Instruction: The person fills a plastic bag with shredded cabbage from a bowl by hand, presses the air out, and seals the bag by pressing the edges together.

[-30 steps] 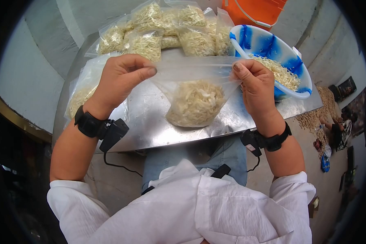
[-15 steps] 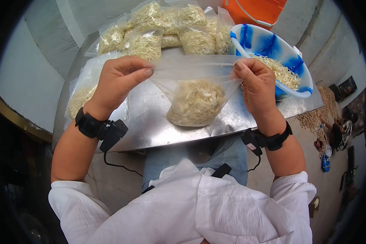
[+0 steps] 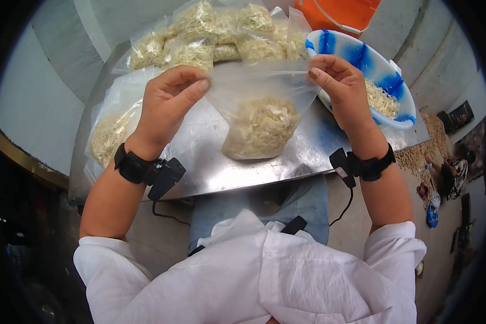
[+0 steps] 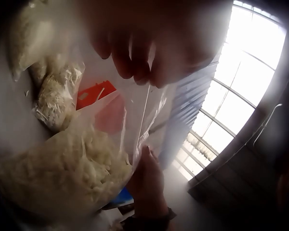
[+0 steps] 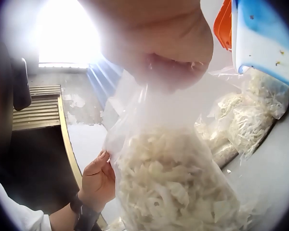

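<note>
Pinching one bag [image 3: 262,116] at opposite top corners: your left hand [image 3: 170,102], your right hand [image 3: 345,94]. Mouth is running crosswise between your grips. Strips [image 3: 267,129] are lying below, midway, neither hand clearly nearer. Location: over table [image 3: 200,162], contact unclear.

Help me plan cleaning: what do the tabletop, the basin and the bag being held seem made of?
Tabletop: probably metal, smooth and silvery, with bright, blurred reflections.
Basin: likely plastic, smooth, with a rounded, moulded rim.
Bag: apparently thin plastic film, translucent, since pale strips show through.
</note>
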Tool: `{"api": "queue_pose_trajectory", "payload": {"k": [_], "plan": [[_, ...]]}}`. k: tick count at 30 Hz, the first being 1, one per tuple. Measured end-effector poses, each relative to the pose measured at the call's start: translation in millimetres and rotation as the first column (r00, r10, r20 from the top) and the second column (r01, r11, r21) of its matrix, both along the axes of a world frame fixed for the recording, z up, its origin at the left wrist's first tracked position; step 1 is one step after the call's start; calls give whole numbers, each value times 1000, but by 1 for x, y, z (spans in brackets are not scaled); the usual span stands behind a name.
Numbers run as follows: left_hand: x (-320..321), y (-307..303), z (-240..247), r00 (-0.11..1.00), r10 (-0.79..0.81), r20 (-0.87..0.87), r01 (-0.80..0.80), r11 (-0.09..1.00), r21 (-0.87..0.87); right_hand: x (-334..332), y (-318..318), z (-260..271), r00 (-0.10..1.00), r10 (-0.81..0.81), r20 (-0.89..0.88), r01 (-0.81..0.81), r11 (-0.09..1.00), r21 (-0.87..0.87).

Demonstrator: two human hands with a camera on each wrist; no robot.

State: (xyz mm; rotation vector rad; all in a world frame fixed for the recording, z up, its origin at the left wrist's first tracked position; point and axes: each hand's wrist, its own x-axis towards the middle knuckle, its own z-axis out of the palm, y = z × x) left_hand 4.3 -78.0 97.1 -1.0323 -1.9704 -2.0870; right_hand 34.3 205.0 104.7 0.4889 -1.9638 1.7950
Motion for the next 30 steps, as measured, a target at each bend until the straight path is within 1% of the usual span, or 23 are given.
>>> {"api": "queue_pose_trajectory", "payload": {"k": [1, 2, 3, 4, 5, 7, 8, 10, 11, 12, 14, 15, 17, 21, 24, 27, 28, 29, 30], "plan": [[1, 2, -2, 1000, 0, 3, 0, 1000, 1, 1, -3, 9, 998, -37, -43, 40, 998, 55], [3, 4, -2, 1000, 6, 7, -6, 1000, 18, 3, -5, 17, 998, -38, -41, 40, 998, 56], [4, 6, -3, 1000, 12, 9, -13, 999, 36, 4, -7, 25, 974, -78, -212, 128, 964, 233], [5, 9, -4, 1000, 12, 9, -12, 999, 40, 5, -10, 33, 920, -81, -383, 238, 892, 384], [6, 11, -5, 999, 17, 28, -18, 998, 59, 5, -15, 38, 920, -80, -384, 238, 891, 387], [8, 13, -5, 999, 22, 48, -25, 997, 79, 4, -28, 46, 833, 75, -548, 290, 785, 547], [8, 14, -4, 998, 18, 67, -23, 997, 69, 5, -34, 50, 833, 76, -547, 289, 785, 549], [9, 13, -3, 996, 16, 88, -21, 998, 59, 7, -47, 56, 866, 119, -486, 319, 617, 719], [8, 13, -3, 996, 5, 84, -9, 999, 54, 3, -53, 57, 891, 146, -431, 260, 614, 745], [8, 12, -3, 997, -6, 79, 2, 999, 48, 0, -57, 59, 891, 146, -430, 259, 613, 746], [9, 12, -2, 998, -2, 57, -1, 999, 41, -3, -65, 64, 931, 180, -318, 185, 516, 836], [9, 12, -1, 999, 2, 35, -4, 999, 34, -4, -70, 68, 931, 182, -318, 185, 515, 837], [9, 12, 0, 1000, 1, 12, -1, 1000, 21, -4, -78, 75, 981, 162, -107, 20, 464, 886], [10, 11, 3, 1000, 6, -26, -6, 1000, -20, -4, -87, 78, 983, 165, -79, -6, 462, 887], [12, 10, 4, 1000, -6, 8, 6, 1000, 0, -4, -90, 77, 983, 162, -88, 1, 474, 881], [13, 10, 5, 999, -14, 40, 14, 1000, 8, -5, -90, 74, 982, 157, -108, 19, 482, 876], [12, 10, 5, 999, -15, 40, 15, 1000, 9, -6, -91, 71, 976, 166, -144, 43, 500, 865], [12, 9, 5, 1000, 2, 30, -2, 1000, -5, -7, -91, 70, 969, 173, -179, 65, 517, 853], [11, 9, 5, 1000, 19, 20, -18, 1000, -20, -7, -92, 70, 969, 172, -179, 66, 517, 854]]}}
